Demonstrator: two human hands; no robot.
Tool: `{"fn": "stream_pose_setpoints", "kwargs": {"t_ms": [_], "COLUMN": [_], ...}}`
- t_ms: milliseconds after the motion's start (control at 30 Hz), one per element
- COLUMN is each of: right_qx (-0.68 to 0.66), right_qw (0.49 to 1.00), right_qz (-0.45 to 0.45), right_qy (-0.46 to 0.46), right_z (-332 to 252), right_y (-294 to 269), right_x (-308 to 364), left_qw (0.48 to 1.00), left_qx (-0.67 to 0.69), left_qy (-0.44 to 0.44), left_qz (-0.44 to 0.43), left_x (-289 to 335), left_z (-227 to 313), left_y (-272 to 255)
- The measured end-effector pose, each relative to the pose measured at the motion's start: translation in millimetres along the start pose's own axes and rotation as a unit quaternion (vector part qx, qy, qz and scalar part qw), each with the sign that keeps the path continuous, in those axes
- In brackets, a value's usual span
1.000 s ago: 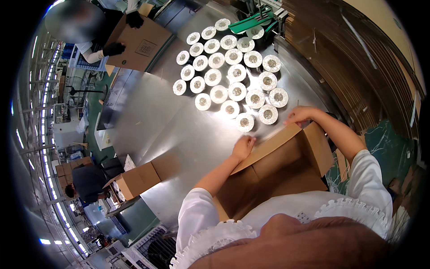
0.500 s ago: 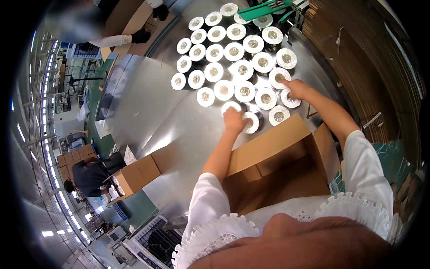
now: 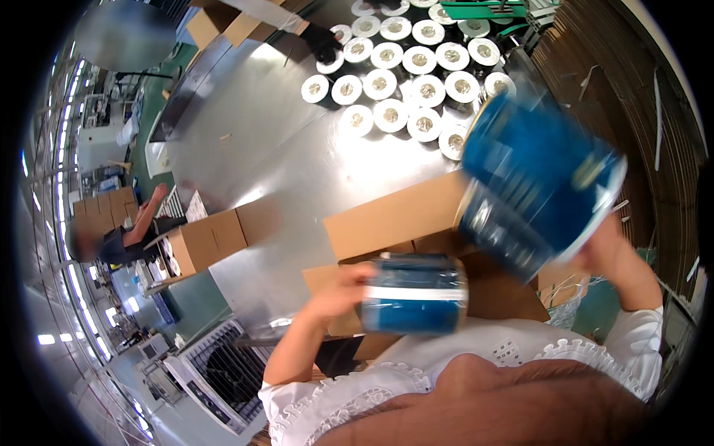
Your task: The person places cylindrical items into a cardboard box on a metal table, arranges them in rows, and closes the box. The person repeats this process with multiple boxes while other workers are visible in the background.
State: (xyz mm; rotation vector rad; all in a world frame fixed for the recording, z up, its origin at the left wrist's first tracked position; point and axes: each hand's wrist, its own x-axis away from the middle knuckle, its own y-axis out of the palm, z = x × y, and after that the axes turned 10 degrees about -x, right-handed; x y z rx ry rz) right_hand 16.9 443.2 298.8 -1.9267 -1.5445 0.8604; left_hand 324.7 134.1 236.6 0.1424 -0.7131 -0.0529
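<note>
My left hand (image 3: 338, 293) is closed on the end of blue film-wrapped cylinders (image 3: 413, 297), apparently a pair, tipped on their side above an open cardboard box (image 3: 398, 215). Higher and to the right, my right hand (image 3: 606, 249) grips the white end of two more blue cylinders (image 3: 539, 175), tilted and smeared by motion. They hide part of the box's right side; its inside shows only in part. On the metal table beyond stand several cylinders (image 3: 390, 115) in loose rows, with white ring-shaped tops and silvery centres.
A co-worker's black-gloved hand (image 3: 321, 43) reaches among the far-left cylinders. A green guide (image 3: 483, 10) stands at the table's far end. Flat cardboard stacks (image 3: 602, 97) line the right. At left, another person (image 3: 126, 234) is beside a cardboard box (image 3: 208, 241).
Both my hands have lifted cylinders off the table's near edge and brought them back over the box, tipping them sideways. The co-worker's gloved hand has moved to the cylinders. The view has shifted.
</note>
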Motion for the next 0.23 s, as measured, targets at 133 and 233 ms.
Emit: {"fn": "stream_pose_setpoints", "kwargs": {"t_ms": [133,233], "right_qx": [-0.137,-0.184], "right_qw": [0.935,0.888], "right_qz": [-0.321,-0.386], "right_qy": [0.06,0.167], "right_z": [-46,-24], "right_y": [85,184], "right_x": [9,11], "left_qw": [0.69,0.565], "left_qx": [-0.715,-0.816], "left_qy": [-0.036,-0.125], "left_qz": [0.107,0.008], "left_x": [-38,-68], "left_z": [-73,-146], "left_y": [49,52]}}
